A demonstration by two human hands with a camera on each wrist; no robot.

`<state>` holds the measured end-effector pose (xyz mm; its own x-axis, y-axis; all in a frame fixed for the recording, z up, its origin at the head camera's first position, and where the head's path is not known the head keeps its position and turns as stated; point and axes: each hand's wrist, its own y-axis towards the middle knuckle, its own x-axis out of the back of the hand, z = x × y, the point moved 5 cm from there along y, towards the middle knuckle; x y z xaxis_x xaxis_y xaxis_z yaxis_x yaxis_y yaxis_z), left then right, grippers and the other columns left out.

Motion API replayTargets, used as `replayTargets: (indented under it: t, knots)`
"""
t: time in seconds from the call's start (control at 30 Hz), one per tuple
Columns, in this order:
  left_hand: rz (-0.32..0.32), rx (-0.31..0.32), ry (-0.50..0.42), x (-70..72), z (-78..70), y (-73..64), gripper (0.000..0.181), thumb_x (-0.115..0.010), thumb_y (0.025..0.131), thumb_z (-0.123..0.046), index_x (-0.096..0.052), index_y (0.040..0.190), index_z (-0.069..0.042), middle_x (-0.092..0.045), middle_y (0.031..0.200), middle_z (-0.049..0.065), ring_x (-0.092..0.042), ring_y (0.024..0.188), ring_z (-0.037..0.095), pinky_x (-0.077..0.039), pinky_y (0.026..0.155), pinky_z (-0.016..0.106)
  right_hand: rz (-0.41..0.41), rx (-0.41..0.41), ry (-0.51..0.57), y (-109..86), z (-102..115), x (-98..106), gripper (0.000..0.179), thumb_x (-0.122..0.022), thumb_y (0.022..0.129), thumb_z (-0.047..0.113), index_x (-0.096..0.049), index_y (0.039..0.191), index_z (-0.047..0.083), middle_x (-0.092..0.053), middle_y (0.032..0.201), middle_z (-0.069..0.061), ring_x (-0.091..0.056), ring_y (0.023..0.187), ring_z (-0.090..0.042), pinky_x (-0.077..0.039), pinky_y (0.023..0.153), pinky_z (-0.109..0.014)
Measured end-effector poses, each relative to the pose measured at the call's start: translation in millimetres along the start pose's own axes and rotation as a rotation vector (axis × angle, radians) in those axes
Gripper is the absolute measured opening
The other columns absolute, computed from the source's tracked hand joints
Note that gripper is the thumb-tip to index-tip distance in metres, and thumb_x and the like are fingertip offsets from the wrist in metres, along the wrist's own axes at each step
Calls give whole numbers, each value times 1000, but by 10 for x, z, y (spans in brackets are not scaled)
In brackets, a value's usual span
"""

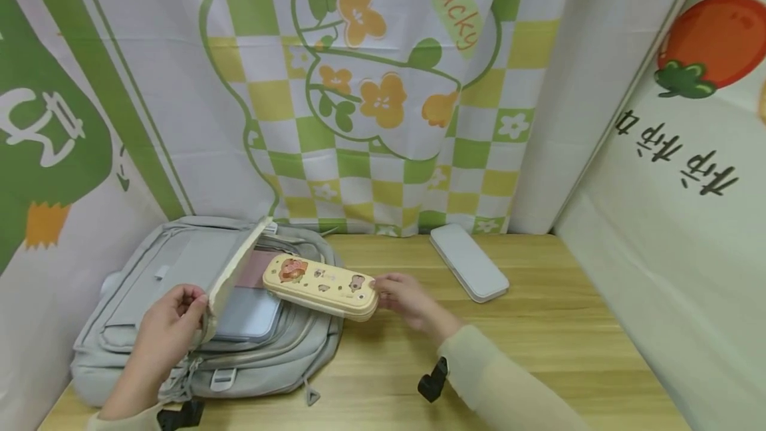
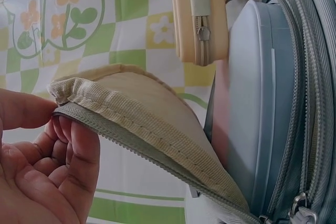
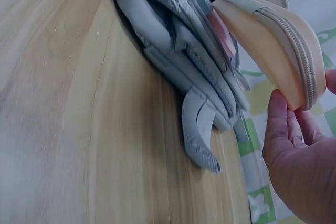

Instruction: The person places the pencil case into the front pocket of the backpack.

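Note:
A grey backpack (image 1: 311,351) lies on the wooden table at the left with its front zip open. My left hand (image 1: 170,328) pinches the zipped edge of its flap (image 2: 152,124) between thumb and fingers and holds it lifted. Inside the opening are a light blue case (image 1: 248,314) and something pink (image 1: 254,268). My right hand (image 1: 409,301) grips one end of a pale yellow pencil case (image 1: 326,285) with small cartoon prints. The pencil case's other end overlaps the bag opening in the head view. Its zip is closed along the side in the right wrist view (image 3: 299,51).
A white oblong case (image 1: 469,263) lies on the table (image 1: 538,344) at the back right. Behind the table hangs a checked green and yellow cloth (image 1: 383,151). Printed cloth walls stand at both sides. A strap (image 3: 199,135) of the backpack sticks out over the wood.

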<state>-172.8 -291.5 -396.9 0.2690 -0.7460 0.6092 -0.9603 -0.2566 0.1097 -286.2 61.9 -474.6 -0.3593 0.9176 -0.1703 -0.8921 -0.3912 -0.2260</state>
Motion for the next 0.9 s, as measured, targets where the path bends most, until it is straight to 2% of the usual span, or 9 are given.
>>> replayTargets:
  t: [0.17,0.33,0.47,0.6,0.73,0.9]
  knots:
    - [-42,-29,15,38,-17,-6,18,-52,108,-11,-57,109,6,-62,89,10,-52,70,4,-47,59,21,42,-3,-8,32,8,-126,29,-60,97,4,-57,117,-17,-64,93,-6,-61,79,-12,-55,77,-23]
    - [-40,-35,11,54,-14,-7,19,-52,108,-12,-57,109,7,-61,91,12,-53,70,4,-47,59,21,66,-31,-12,56,-24,-225,30,-59,98,4,-58,118,-18,-65,95,-6,-61,81,-12,-55,78,-23]
    - [-50,-45,27,68,-25,-11,19,-51,108,-11,-57,110,6,-61,93,14,-53,71,4,-47,59,21,82,-43,-11,81,-38,-301,32,-58,98,5,-57,119,-19,-64,90,-4,-61,80,-11,-55,78,-23]
    - [-60,-42,56,72,-45,-23,19,-51,108,-12,-57,110,5,-62,95,14,-53,72,5,-46,59,22,95,-41,-10,100,-22,-373,29,-58,99,5,-59,117,-19,-61,85,-2,-61,77,-10,-55,77,-23]
    - [-87,-46,90,85,-57,-27,20,-51,108,-14,-58,109,4,-62,92,13,-53,71,8,-44,57,23,113,-46,-25,128,-6,-452,30,-59,99,5,-58,118,-18,-59,87,-2,-61,78,-10,-56,80,-25]
    - [-131,-86,144,120,-81,-26,17,-53,107,-13,-60,105,2,-63,87,11,-53,72,11,-42,60,24,115,-70,-39,178,-7,-529,32,-61,98,6,-58,121,-17,-58,89,-3,-59,79,-11,-56,80,-26]
